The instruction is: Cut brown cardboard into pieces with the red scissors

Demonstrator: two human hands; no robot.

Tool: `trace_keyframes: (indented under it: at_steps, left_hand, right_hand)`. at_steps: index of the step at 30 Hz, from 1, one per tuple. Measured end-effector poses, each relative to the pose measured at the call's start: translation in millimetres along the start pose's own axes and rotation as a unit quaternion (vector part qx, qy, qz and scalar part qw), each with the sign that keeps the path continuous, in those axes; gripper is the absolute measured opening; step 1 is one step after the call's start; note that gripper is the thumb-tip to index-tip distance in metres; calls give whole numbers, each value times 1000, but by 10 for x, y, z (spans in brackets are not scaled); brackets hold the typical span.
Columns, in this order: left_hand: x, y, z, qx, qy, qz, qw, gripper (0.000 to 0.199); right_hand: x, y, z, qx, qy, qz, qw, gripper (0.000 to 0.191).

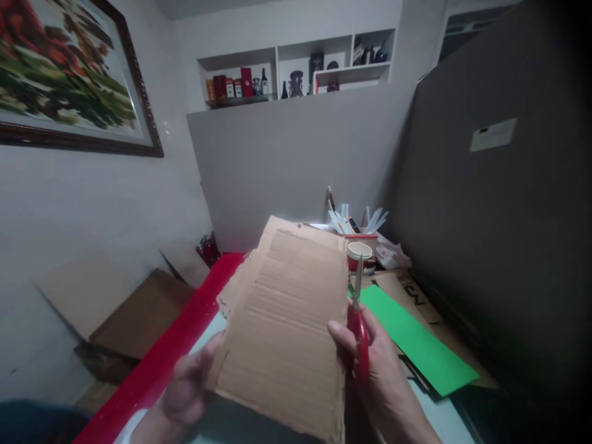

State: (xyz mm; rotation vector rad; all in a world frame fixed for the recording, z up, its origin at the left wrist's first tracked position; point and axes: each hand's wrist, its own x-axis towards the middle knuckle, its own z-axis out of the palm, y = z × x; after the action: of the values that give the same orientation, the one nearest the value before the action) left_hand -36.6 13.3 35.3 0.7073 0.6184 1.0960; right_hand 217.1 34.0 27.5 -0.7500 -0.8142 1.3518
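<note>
A piece of brown corrugated cardboard (287,308) with torn edges is held up, tilted, in front of me. My left hand (189,376) grips its lower left edge, fingers partly hidden behind it. At the right edge, my right hand (374,357) holds red-handled scissors (361,333) with the blades pointing up and away. The right thumb rests on the cardboard's face, so this hand steadies the sheet too. The scissor blades stand beside the cardboard's right edge; I cannot tell whether they touch it.
Right of my hand lies a green sheet (416,339) over flat cardboard (411,290) with black marks. Behind stand a white-rimmed cup (359,250) and a holder with pale sticks (361,225). An open cardboard box (143,314) sits left of the red table edge (185,320). Grey panels (296,160) rise behind.
</note>
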Motion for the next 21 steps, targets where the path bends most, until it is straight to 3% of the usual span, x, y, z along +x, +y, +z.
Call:
trace_keyframes:
  at_steps: [6, 9, 16, 21]
  left_hand:
    - [43, 69, 0, 154, 31, -102, 982, 38]
    - [53, 9, 64, 196, 59, -96, 974, 49]
    - [17, -132, 96, 157, 184, -117, 963, 62]
    - [22, -53, -33, 119, 240, -65, 961, 83]
  right_hand:
    - [-1, 60, 26, -35, -45, 14, 998, 57]
    - [-4, 32, 21, -65, -46, 9, 997, 53]
    - [-49, -70, 86, -76, -18, 13, 997, 45]
    - [-74, -116, 54, -146, 21, -14, 989, 41]
